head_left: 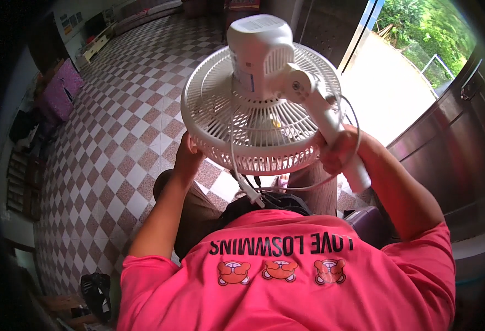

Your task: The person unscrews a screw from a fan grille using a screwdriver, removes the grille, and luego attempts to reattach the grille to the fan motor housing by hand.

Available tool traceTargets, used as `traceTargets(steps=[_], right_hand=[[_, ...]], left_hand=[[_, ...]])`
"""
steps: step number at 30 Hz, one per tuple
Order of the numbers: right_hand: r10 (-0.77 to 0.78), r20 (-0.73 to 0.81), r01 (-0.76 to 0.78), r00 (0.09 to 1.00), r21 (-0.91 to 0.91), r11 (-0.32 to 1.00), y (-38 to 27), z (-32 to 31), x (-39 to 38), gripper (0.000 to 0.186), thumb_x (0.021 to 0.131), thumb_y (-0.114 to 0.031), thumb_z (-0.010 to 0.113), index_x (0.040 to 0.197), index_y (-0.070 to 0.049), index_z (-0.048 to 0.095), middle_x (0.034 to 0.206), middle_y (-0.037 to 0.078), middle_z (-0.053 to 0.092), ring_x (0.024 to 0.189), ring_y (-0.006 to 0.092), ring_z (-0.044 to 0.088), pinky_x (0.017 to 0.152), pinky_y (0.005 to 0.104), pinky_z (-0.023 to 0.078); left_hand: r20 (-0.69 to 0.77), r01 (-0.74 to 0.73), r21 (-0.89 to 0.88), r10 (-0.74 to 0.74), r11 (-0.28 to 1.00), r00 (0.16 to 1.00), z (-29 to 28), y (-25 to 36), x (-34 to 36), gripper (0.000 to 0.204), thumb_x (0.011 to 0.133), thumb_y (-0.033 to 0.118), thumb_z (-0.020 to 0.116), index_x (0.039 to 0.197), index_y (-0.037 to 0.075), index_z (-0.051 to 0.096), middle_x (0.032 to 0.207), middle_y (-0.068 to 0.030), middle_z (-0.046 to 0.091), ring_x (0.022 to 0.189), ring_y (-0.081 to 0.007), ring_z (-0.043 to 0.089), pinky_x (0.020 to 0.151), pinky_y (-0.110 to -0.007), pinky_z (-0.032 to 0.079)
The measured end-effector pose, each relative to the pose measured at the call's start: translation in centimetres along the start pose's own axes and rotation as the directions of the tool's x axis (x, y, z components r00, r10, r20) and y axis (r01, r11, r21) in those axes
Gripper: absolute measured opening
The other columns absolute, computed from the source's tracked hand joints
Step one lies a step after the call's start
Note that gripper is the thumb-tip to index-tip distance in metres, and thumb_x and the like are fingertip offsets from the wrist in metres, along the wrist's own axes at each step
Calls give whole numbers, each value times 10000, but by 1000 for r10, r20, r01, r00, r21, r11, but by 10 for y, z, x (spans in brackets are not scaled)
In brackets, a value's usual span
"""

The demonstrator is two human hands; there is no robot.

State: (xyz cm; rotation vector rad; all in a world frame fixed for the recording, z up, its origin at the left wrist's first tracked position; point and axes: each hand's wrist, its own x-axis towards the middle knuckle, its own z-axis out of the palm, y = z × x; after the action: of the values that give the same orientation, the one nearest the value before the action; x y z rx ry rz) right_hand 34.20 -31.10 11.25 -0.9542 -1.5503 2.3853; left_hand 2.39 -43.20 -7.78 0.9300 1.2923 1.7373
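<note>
— Where was the fan (262, 110)?

— Up in front of the person's chest, above the knees, its white round grille tilted face-down toward the checkered floor (115, 138) and the motor housing turned up toward the camera.

— And the hands?

— The right hand (336, 151) was closed around the fan's white stem, just below the motor joint. The left hand (188, 156) was pressed against the rim of the grille on the other side, fingers curled at its edge; how far they wrapped under it, I couldn't tell.

— Anything hanging loose?

— The white cord (242, 176) ran down from the back of the fan, its plug dangling above the lap, with a loop swinging round by the right wrist.

— What lay beyond?

— An open doorway (386, 83) to the right, bright with daylight and greenery.
</note>
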Motion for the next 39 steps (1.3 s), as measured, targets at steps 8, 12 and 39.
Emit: traceTargets(steps=[8,12,39], right_hand=[[114,164,-157,980,274,949,0,3,38,242,768,-196,551,915,-12,498,687,15,465,564,99,432,461,232,353],[184,120,-218,975,411,885,-11,12,48,247,835,-197,594,979,-36,475,783,65,554,615,144,570,510,273,488],[187,184,-258,965,537,803,8,37,86,351,839,-371,586,757,-30,563,698,120,604,502,145,572,382,229,387]], left_hand=[[-25,32,2,-32,999,999,-17,-31,-31,678,761,154,769,1311,28,394,1256,-56,530,1135,-173,517,956,-339,431],[-82,-124,366,165,922,983,-36,-55,-30,858,741,203,781,1398,26,258,1282,-144,455,1120,-245,502,953,-365,426],[402,-471,862,315,185,860,24,30,-90,1086,586,325,856,1394,-21,217,1361,-244,378,1249,-406,390,1038,-448,342]])
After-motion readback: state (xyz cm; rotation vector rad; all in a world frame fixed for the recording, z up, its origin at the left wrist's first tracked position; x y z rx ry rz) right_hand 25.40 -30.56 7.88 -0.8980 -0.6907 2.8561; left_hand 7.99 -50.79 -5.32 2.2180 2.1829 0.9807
